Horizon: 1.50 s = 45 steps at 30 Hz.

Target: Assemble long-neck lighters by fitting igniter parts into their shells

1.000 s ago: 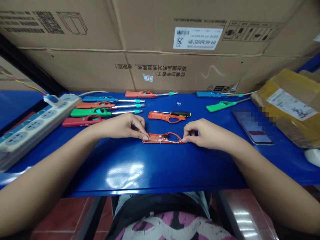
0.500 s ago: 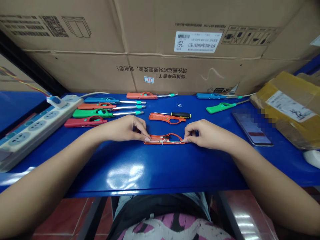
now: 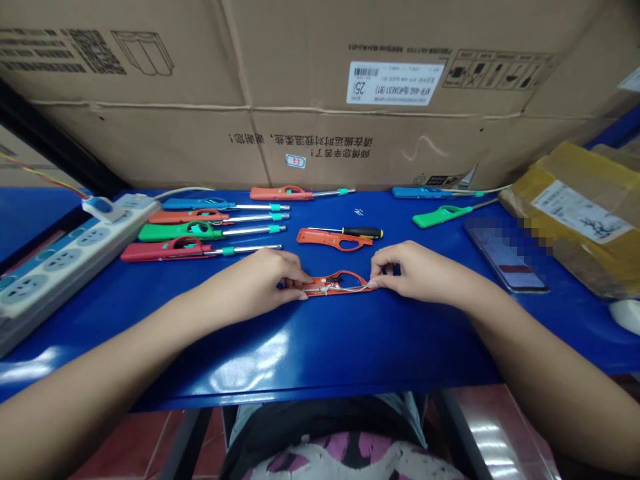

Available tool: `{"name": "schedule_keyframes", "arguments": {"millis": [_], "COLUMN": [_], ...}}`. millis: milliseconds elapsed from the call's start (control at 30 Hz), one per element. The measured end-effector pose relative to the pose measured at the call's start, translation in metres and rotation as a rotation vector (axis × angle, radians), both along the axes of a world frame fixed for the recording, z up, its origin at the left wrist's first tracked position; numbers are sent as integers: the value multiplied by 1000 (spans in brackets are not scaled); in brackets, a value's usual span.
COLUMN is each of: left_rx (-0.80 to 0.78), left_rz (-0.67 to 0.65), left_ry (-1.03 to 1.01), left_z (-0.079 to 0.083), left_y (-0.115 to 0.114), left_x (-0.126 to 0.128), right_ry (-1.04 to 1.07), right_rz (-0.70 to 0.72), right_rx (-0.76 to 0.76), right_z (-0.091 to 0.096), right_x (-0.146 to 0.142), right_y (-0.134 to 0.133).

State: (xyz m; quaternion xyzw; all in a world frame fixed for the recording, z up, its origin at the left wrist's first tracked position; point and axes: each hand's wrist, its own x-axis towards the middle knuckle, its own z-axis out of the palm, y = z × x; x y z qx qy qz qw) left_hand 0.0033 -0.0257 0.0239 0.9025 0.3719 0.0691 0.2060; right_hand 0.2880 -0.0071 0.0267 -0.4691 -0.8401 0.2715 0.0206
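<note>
An opened orange lighter shell point(image 3: 345, 280) with thin wires inside lies flat on the blue table point(image 3: 310, 347) in front of me. My left hand point(image 3: 265, 283) pinches its left end, fingers closed over it. At the right end, my right hand point(image 3: 415, 270) pinches the shell with fingertips together. Just behind lie the other orange shell half point(image 3: 327, 238) and a black-handled screwdriver point(image 3: 357, 232).
Several long-nosed lighters point(image 3: 200, 230) in blue, orange, green and red lie at the left, with more along the back. A white power strip point(image 3: 60, 260) sits far left. A phone point(image 3: 505, 253) and a taped parcel point(image 3: 580, 213) are at the right. Cardboard boxes point(image 3: 320, 87) wall the back.
My left hand has slid right along the shell and now covers more of its left end. The right hand has stayed at the right end.
</note>
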Motion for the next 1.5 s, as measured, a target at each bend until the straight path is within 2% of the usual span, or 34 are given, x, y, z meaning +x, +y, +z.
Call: {"name": "schedule_keyframes", "arguments": {"millis": [233, 433, 633, 800, 1033, 1233, 1300, 1500], "left_rx": [-100, -130, -263, -243, -163, 93, 137, 21], "left_rz": [-17, 49, 134, 168, 70, -142, -167, -163], "left_ry": [-57, -123, -192, -184, -170, -36, -16, -12], "left_z": [5, 2, -5, -6, -7, -2, 1, 8], "left_y": [6, 9, 8, 9, 9, 2, -1, 5], "left_x": [-6, -6, 0, -3, -5, -1, -1, -8], "right_ry": [-11, -24, -28, -30, -32, -29, -24, -11], "right_rz": [-8, -18, -17, -15, -14, -14, -10, -2], "right_rx": [-16, -7, 7, 3, 4, 1, 2, 3], "right_z": [1, 1, 0, 0, 0, 2, 2, 0], "right_x": [-1, 0, -1, -1, -1, -1, -2, 0], "right_y": [0, 0, 1, 1, 1, 1, 1, 1]}}
